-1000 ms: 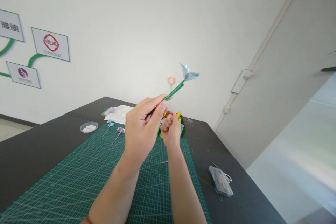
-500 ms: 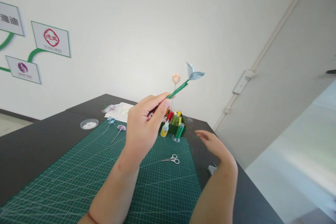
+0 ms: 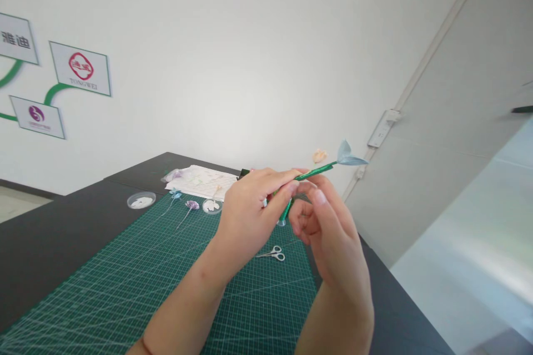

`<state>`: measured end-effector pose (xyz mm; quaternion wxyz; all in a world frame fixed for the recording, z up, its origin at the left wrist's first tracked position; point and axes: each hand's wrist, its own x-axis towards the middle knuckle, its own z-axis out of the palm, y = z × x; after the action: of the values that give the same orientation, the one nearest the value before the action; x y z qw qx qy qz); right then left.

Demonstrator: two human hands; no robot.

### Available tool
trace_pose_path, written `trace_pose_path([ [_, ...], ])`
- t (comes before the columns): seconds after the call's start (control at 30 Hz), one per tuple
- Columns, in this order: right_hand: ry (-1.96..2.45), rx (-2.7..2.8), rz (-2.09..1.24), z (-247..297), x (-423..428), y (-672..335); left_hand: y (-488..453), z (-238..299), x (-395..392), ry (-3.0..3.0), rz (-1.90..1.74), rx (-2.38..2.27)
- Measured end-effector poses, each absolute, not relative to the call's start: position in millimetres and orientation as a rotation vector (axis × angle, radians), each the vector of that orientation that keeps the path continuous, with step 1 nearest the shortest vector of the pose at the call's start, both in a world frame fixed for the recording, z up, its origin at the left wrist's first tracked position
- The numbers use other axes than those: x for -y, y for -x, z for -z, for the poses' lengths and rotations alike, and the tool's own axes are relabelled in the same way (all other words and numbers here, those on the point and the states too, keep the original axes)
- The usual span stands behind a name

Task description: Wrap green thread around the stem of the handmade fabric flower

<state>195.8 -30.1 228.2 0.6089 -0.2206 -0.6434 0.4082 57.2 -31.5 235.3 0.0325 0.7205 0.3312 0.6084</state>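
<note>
My left hand [image 3: 254,199] pinches a green-wrapped stem [image 3: 316,171], which slants up to the right and ends in pale blue petals [image 3: 351,156]. Just behind the stem shows a peach flower [image 3: 320,156]; its own stem is hidden. My right hand [image 3: 327,222] is curled right beside the left fingertips, its index finger passing under the green stem. What its fingers grip, if anything, is hidden. Below the hands, white-handled scissors [image 3: 272,254] lie on the green cutting mat [image 3: 166,288]. A green thread spool [image 3: 285,212] is mostly covered by the hands.
On the mat's far edge lie a blue flower [image 3: 175,194] and a purple flower [image 3: 192,205] on thin stems. Two clear dishes, a left dish [image 3: 130,199] and a nearer-middle dish [image 3: 205,208], hold white pieces. White paper [image 3: 195,177] covers part of the black table [image 3: 75,233].
My left hand has moved right and lower with the stem, and the peach flower has shifted the same way. My right hand has come up from the table's right side to the left fingertips.
</note>
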Motion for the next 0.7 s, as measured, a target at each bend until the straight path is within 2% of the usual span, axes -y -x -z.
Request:
trace_pose_path([
  [0.27, 0.847, 1.431, -0.606, -229, 43, -199, -57, -235, 32, -2.167, -1.913, -1.09],
  [0.43, 0.901, 1.541, -0.449, -232, 53, -210, -56, -233, 29, -2.015, -1.917, -1.155],
  [0.7, 0.938, 1.669, -0.163, -236, 77, -228, -51, -237, 34, -2.314, -1.482, -1.353],
])
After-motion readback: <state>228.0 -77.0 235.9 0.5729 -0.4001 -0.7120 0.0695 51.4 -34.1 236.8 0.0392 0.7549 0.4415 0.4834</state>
